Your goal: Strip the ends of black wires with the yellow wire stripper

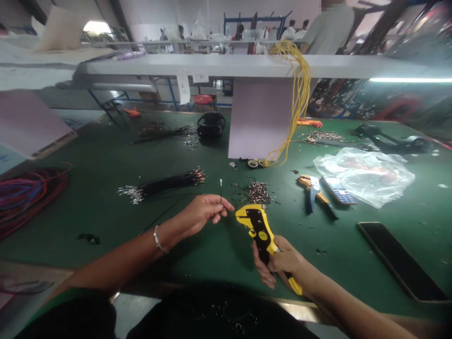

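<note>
Between thumb and fingers, my left hand point(206, 212) pinches a thin black wire point(221, 192), whose pale tip points up. My right hand point(282, 263) is wrapped round the handles of a yellow and black wire stripping tool point(259, 230). The tool's head is just right of my left fingertips, with a small gap between. Beyond my left hand lies a bundle of black wires point(162, 184) with silvery ends at the left and copper-coloured ends at the right. A pile of small terminals point(258, 192) sits behind the tool's head.
On the green table point(219, 259) are orange-handled pliers point(314, 194), a keypad phone point(339, 189), a clear plastic bag point(367, 174) and a large dark phone point(402, 261). Red and blue wires point(31, 195) lie left. Yellow wires point(300, 94) hang from a white shelf point(212, 66). People stand beyond.
</note>
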`<state>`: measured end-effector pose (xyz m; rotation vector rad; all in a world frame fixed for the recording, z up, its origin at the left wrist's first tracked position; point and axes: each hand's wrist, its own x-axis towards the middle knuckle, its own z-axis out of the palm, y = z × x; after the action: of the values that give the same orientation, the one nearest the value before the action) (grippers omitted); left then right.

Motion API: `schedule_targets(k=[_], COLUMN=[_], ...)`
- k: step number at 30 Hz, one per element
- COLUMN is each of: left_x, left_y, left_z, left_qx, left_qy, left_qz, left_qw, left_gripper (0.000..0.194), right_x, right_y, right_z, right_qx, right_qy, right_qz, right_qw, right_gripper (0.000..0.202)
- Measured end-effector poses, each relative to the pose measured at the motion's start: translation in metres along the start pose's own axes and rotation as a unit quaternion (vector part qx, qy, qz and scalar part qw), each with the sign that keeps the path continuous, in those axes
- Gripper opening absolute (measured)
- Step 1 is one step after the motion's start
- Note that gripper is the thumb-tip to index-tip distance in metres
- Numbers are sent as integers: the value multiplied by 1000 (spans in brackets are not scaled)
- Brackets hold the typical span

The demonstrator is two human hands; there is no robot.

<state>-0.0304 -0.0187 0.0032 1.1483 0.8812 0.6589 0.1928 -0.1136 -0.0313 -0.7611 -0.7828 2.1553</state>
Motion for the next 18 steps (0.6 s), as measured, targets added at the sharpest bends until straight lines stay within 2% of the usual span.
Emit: schedule_targets(k=[4,9,13,15,18], left_x=[-5,-13,-23,-29,-40], left_y=[-1,-1,10,21,42], left_z=[0,8,14,15,19], left_qx=[-13,38,135,199,256], left_qy=[-1,13,-35,-67,-67], left_qz=[-6,-13,-22,6,80], left_qw=[1000,999,990,978,961], left_gripper=[18,15,19,17,19], right_x=[-2,-5,-9,-14,-21], right_y=[2,7,7,3,-7], right_z=[3,5,5,7,14], right_qx=[5,6,-13,-36,-68], right_qy=[4,4,-7,-17,-18], right_qz=[5,8,5,4,4], right_qw=[1000,1000,1000,999,998], right_gripper=[24,26,27,28,28])
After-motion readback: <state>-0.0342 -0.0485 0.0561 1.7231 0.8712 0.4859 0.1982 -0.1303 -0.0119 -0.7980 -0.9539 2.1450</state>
